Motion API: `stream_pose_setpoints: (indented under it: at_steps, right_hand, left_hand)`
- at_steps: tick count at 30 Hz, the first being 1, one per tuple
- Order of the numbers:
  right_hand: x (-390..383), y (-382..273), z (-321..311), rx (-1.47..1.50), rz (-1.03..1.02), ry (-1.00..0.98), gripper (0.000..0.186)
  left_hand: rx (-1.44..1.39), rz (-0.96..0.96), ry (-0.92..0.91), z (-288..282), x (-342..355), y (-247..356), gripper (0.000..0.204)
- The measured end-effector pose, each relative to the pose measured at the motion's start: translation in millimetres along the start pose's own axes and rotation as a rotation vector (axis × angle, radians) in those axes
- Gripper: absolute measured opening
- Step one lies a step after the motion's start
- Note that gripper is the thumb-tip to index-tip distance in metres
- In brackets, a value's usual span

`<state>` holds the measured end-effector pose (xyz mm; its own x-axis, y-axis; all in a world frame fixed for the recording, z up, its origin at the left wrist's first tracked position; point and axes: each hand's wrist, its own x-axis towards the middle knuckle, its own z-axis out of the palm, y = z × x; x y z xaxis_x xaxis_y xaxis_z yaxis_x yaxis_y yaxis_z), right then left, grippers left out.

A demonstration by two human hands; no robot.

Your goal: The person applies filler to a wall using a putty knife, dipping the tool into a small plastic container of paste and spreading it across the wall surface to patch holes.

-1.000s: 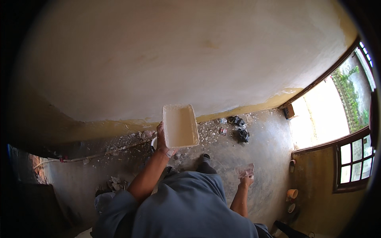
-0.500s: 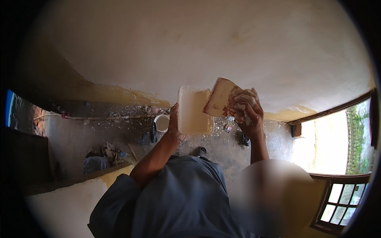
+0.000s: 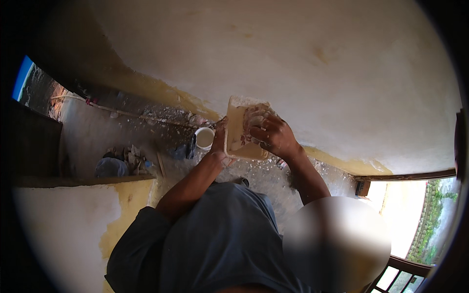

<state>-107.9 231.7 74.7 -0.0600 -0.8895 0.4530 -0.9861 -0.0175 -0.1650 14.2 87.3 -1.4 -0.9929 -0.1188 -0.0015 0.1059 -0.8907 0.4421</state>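
Observation:
A cream rectangular plastic tray (image 3: pixel 235 118) with pale, creamy contents is gripped along its left side by my left hand (image 3: pixel 219 140). My right hand (image 3: pixel 271 130), spattered with white paste, has its fingers curled over a flat, reddish-stained scraper (image 3: pixel 246 139), which sits down inside the tray, partly hidden by those fingers. Both forearms rise from either side of my grey shirt in the lower middle.
A patchy white and yellow wall (image 3: pixel 342 88) fills the upper view. Below lie a white bucket (image 3: pixel 204 138), a long pipe (image 3: pixel 132 115), rubble and bags (image 3: pixel 112 166). A low partition (image 3: pixel 68 224) stands lower left; a bright doorway (image 3: pixel 400 215) is at right.
My right hand has risen from my side with the scraper and moved into the tray. My left hand has shifted the tray a little right and up. The view has turned.

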Motion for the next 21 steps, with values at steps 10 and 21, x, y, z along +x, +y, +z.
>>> stream_pose_setpoints:
  at_steps: [10,21]
  right_hand:
    - [-15.0,8.6,14.8,0.198,0.117,0.419,0.022]
    - [-24.9,13.6,-2.4,0.108,0.168,0.6,0.02]
  left_hand:
    - [0.086,0.018,0.178,5.3,2.5,15.5,0.062]
    - [-0.054,0.024,0.131,31.9,16.6,20.6,0.045]
